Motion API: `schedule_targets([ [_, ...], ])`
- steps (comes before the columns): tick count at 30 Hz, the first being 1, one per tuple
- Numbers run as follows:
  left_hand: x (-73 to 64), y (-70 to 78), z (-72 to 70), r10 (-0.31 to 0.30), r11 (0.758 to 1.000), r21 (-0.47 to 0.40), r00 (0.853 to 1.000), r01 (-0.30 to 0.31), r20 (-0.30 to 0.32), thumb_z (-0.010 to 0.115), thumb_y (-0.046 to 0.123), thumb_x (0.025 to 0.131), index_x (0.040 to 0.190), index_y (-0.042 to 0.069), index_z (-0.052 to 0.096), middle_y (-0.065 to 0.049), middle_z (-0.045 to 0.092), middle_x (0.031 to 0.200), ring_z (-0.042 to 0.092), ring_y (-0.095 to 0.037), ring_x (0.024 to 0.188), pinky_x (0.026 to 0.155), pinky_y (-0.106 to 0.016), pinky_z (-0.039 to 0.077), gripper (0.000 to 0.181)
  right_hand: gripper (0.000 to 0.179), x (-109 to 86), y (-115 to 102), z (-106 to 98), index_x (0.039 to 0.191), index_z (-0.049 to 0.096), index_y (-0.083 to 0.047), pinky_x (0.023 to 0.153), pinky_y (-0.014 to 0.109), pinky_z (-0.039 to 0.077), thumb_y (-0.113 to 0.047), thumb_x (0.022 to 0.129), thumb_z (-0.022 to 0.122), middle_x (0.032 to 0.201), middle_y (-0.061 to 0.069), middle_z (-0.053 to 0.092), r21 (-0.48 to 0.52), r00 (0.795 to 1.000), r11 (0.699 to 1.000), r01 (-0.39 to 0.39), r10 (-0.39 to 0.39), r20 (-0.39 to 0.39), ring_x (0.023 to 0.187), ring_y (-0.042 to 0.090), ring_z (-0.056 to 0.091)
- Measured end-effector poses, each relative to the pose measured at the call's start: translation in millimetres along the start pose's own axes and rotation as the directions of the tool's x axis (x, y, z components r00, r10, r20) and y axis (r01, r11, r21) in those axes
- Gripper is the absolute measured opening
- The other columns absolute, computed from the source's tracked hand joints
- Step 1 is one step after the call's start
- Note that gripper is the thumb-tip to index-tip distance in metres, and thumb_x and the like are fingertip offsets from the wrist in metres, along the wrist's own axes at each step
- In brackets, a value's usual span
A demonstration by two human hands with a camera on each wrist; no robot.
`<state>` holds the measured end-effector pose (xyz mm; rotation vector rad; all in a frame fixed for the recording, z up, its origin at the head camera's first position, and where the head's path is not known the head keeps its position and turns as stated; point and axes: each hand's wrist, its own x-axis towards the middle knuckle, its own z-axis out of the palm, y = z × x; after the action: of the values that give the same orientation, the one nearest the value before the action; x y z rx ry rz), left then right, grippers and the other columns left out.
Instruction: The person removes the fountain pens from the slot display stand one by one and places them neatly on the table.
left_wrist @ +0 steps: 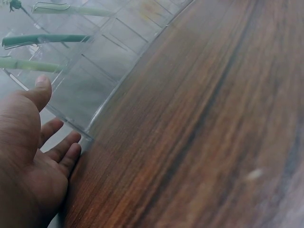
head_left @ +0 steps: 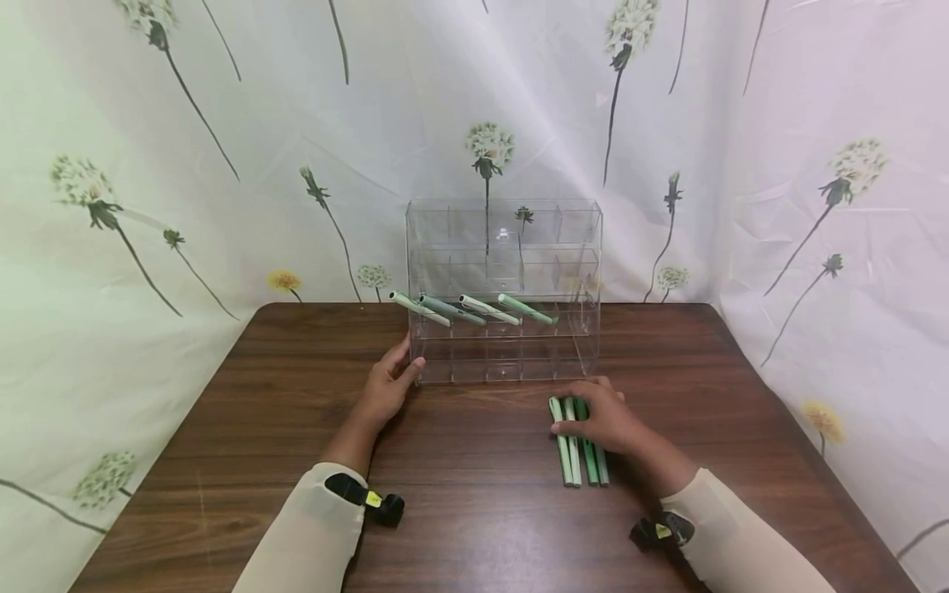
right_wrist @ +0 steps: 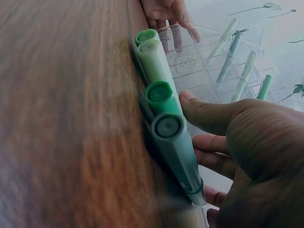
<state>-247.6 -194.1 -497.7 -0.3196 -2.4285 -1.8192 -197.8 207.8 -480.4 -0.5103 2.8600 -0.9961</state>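
The person's right hand (head_left: 599,416) is bent over four capped pens (head_left: 563,449), its thumb near them and its fingers on their far right side. The pictures do not show whether it pinches one. The pens lie side by side on the wooden table (head_left: 460,527), in front of the right part of a clear plastic rack (head_left: 467,372). The left hand (head_left: 387,385) rests at the rack's near left corner, thumb and fingers spread apart. Four more pens (head_left: 528,308) lean in the rack, in a row above the lowest one, their tops tipped to the left.

The step in hand looks like picking up a pen. The next move seems to call for a neat pinch on just one, without rolling the others, while the rack stays still.
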Motion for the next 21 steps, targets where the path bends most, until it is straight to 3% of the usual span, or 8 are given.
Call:
schedule_targets([
  [8,-2.1,1.0,-1.4,-0.009,1.0,-0.006,1.0,0.009,0.002,0.064,0.02,0.112,0.171,0.015,0.038,-0.02,0.039,0.175,0.044,-0.044,0.158,0.125,-0.058,0.041,0.065,0.059,-0.1,-0.8,0.6,0.141,0.073,-0.016,0.104,0.061,0.035,-0.036,0.089,0.093,0.142,0.01,0.072,0.001,1.0,1.0,0.008,-0.008,0.008,0.13,0.035,0.051],
  [12,-2.1,0.1,-2.2,-0.028,1.0,0.001,1.0,0.028,0.011,0.064,0.023,0.113,0.172,0.017,0.037,-0.019,0.039,0.175,0.045,-0.043,0.158,0.125,-0.057,0.041,0.065,0.057,-1.3,-4.7,0.1,0.141,0.073,-0.014,0.108,0.069,0.036,-0.036,0.091,0.091,0.142,0.012,0.072,0.006,1.0,1.0,0.015,-0.015,0.002,0.131,0.038,0.053],
  [15,-2.4,-0.2,-2.8,-0.042,0.999,0.008,0.999,0.042,0.016,0.063,0.024,0.113,0.172,0.019,0.035,-0.018,0.038,0.175,0.045,-0.042,0.158,0.126,-0.058,0.04,0.065,0.052,-2.7,-7.8,-0.5,0.138,0.074,-0.012,0.109,0.075,0.036,-0.036,0.094,0.088,0.141,0.014,0.072,0.003,0.999,1.0,0.031,-0.031,-0.014,0.131,0.039,0.054],
  [21,-1.2,0.2,-2.8,-0.038,0.998,0.041,0.999,0.037,0.02,0.061,0.026,0.114,0.173,0.019,0.033,-0.019,0.036,0.176,0.044,-0.043,0.158,0.127,-0.06,0.039,0.065,0.036,-3.3,-13.4,-3.3,0.13,0.077,-0.01,0.109,0.074,0.037,-0.027,0.099,0.083,0.136,0.013,0.075,-0.005,0.995,0.997,0.076,-0.076,-0.071,0.13,0.04,0.058],
])
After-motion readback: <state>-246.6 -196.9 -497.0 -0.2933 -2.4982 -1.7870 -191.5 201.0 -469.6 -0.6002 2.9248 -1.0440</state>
